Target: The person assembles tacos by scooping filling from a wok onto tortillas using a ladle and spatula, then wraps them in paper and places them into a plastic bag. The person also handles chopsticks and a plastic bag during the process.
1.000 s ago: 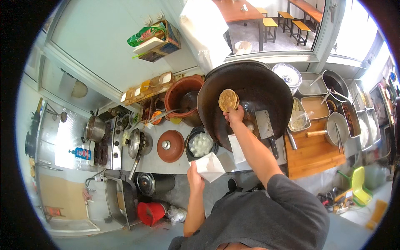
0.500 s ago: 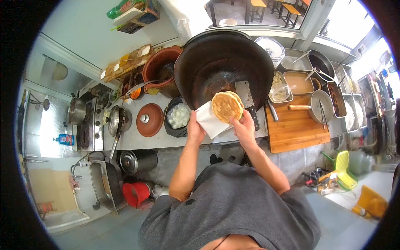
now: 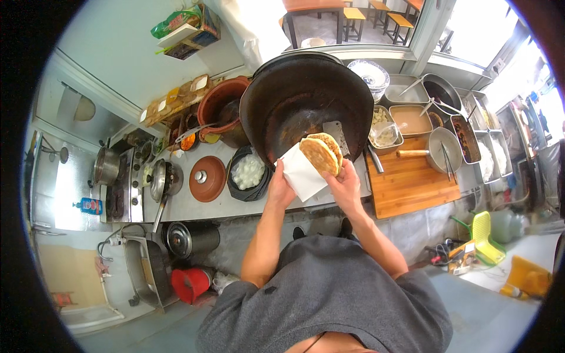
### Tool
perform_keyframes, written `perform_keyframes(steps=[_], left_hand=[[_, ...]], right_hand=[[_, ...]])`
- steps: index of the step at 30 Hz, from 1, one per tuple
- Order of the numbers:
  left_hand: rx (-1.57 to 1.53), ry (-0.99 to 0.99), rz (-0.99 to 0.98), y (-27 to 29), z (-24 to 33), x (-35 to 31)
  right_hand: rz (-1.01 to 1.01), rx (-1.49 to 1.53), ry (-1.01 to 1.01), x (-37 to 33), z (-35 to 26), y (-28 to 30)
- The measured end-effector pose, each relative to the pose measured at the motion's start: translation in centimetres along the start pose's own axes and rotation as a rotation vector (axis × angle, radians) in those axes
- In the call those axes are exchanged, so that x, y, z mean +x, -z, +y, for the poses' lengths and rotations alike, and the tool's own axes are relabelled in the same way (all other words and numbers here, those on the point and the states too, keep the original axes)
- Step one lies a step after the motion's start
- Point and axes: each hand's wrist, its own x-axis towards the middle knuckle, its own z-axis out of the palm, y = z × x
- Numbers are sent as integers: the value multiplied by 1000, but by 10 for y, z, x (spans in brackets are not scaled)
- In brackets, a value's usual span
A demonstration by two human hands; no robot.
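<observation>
A round golden flatbread, split with brown filling along its far edge, is partly in a white paper bag. My left hand grips the left side of the bag, fingers behind it. My right hand holds the flatbread's lower right edge, thumb in front. Both hands are in front of a large dark pan-shaped vessel. Behind the flatbread a cleaver blade shows; its handle is hidden by my right hand.
To the right are a wooden cutting board, a pan with tongs and several metal food trays. At left are a brown lid, a black-lined bowl of white pieces and a clay pot. A red bucket stands below.
The flatbread has tilted, so its filled edge now shows, and it sits lower against the bag. My view has shifted slightly; both hands keep their hold.
</observation>
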Motion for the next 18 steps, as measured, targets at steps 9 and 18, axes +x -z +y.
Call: perform_keyframes(steps=[9,18], left_hand=[[-126,-77,-50,-30,3,-7],[-72,-67,-36,-35,3,4]], right_hand=[[-3,-19,-58,0,-26,-4],[-77,-49,-65,5,-34,-8]])
